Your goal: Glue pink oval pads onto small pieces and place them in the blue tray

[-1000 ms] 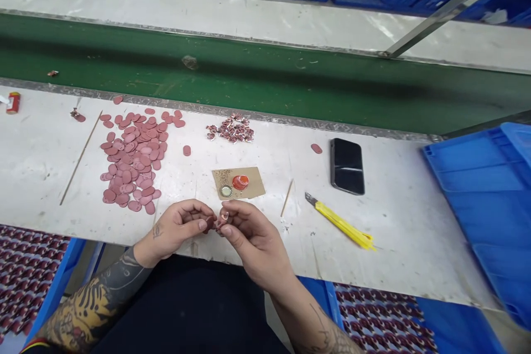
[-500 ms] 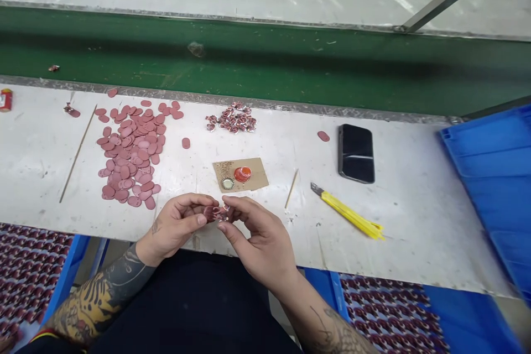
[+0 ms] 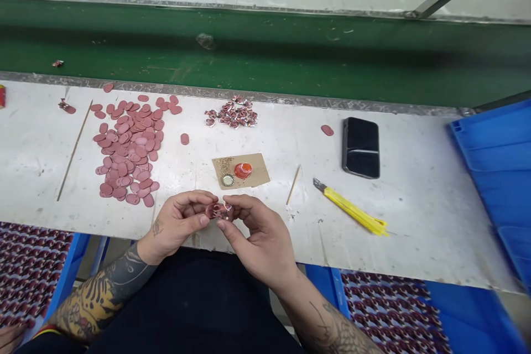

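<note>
My left hand [image 3: 176, 224] and my right hand [image 3: 257, 235] meet at the near edge of the white table [image 3: 415, 215]. Both pinch one small pink oval piece [image 3: 216, 211] between fingertips. Just beyond them lies a brown card [image 3: 255, 176] with a red cap [image 3: 243, 170] and a silver bottle cap [image 3: 227, 180] on it. A heap of pink oval pieces [image 3: 128, 146] spreads out to the left. A smaller pile of shiny pink-and-white pieces [image 3: 232, 113] lies further back.
A black phone [image 3: 360, 147] and a yellow utility knife [image 3: 352, 211] lie to the right. Thin wooden sticks [image 3: 293, 184] rest on the table. A green conveyor belt [image 3: 265, 55] runs behind. Blue bins [image 3: 493, 177] stand at right, and trays of patterned pieces [image 3: 25, 268] sit below.
The view has tilted down and shifted slightly. My hands stay together at the table edge, turning the small piece between the fingertips.
</note>
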`<act>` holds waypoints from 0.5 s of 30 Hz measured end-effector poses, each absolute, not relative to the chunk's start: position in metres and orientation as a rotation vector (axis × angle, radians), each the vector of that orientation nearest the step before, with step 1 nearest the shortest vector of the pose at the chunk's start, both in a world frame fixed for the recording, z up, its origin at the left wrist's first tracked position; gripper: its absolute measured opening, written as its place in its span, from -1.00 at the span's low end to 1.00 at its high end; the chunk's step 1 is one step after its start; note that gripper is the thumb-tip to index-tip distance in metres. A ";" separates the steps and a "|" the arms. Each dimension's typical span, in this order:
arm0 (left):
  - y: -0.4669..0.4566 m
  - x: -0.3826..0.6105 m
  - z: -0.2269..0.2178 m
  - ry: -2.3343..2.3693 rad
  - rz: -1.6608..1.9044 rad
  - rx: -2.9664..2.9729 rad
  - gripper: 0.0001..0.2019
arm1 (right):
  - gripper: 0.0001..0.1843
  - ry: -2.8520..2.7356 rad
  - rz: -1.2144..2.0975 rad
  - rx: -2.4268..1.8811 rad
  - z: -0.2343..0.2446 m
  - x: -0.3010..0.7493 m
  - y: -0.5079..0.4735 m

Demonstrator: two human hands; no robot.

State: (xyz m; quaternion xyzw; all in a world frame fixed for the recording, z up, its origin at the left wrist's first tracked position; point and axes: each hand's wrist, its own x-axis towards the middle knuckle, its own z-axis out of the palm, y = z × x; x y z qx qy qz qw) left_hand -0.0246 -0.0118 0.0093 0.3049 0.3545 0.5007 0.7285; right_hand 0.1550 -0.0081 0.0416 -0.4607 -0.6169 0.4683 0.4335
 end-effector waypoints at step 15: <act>-0.009 -0.024 0.007 0.772 1.128 0.716 -0.76 | -0.61 -1.744 0.956 -1.116 0.041 0.156 -0.004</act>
